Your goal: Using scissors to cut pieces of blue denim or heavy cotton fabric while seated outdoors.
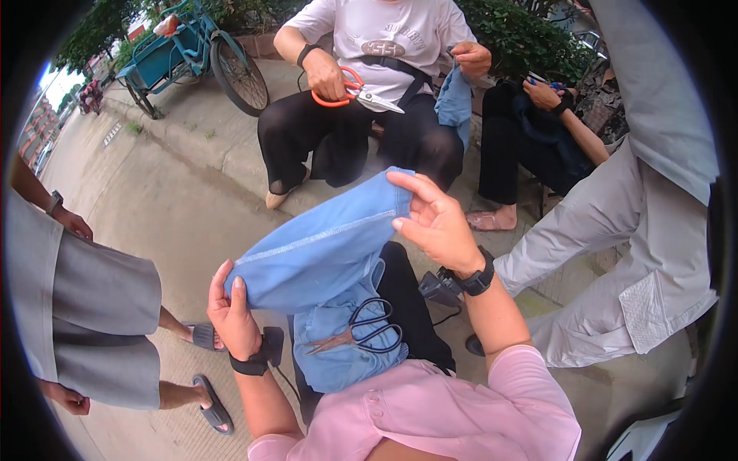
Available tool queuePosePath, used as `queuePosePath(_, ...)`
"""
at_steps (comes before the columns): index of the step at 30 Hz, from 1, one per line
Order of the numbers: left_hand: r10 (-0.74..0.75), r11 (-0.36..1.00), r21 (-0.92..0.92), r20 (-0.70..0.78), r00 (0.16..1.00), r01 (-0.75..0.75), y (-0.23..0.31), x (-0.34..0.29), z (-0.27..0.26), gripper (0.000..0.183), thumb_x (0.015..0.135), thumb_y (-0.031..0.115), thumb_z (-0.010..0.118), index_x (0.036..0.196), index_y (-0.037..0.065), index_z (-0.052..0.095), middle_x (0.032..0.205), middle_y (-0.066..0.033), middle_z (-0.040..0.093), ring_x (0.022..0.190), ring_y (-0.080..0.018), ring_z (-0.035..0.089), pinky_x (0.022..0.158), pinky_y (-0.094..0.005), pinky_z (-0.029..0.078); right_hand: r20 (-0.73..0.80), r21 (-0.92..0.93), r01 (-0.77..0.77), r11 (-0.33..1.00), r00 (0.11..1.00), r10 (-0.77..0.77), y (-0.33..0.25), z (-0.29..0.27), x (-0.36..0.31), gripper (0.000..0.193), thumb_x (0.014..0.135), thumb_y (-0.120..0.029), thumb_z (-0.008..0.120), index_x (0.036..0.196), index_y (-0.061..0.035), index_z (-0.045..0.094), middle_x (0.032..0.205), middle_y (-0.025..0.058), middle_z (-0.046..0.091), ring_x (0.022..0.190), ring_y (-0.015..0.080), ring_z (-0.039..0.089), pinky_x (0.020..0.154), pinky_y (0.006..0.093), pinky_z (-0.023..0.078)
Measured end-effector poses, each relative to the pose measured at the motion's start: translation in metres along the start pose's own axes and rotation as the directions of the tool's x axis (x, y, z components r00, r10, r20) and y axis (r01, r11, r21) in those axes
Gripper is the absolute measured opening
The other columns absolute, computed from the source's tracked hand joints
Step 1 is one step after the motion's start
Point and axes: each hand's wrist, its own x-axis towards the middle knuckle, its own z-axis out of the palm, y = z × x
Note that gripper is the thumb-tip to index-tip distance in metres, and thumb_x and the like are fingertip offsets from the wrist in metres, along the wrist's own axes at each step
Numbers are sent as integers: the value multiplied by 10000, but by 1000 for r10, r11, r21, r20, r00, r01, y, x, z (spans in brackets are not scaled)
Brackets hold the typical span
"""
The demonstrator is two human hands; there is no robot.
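Note:
Stretched between my two hands is a light blue denim piece [319, 244] with a pale stitched seam running along it. My left hand [234, 311] pinches its lower left end between thumb and fingers. At the upper right end, my right hand [434, 223] grips the edge the same way. The rest of the blue cloth lies bunched on my lap. On that bunched part rest black-handled scissors [369, 326] with rusty blades, touched by neither hand. Dark bands with small devices are on both my wrists.
Opposite me sits a person holding orange-handled scissors [354, 88] and a blue cloth piece [453, 104]. Another seated person is at the upper right. Someone in grey shorts [100, 307] stands at left, someone in light trousers [600, 230] at right. A teal cargo tricycle [181, 58] stands behind.

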Motion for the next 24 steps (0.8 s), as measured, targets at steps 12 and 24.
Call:
queuePosePath(12,87,915,389,56,995,-102,18,-8,-2,447,806,-71,459,1244,-46,541,1188,-110,586,1065,-148,542,938,-261,401,-11,-345,23,938,1000,-29,8,1,-7,352,808,25,569,1156,-12,603,1039,46,557,969,142,541,837,252,444)
queuePosePath(24,-309,838,504,126,943,208,-17,-17,-22,332,708,-84,432,984,-14,602,816,4,555,717,-93,487,648,-221,399,-52,-410,-129,903,992,118,44,-15,-7,235,820,16,570,1021,-25,685,935,50,586,834,135,557,719,244,444)
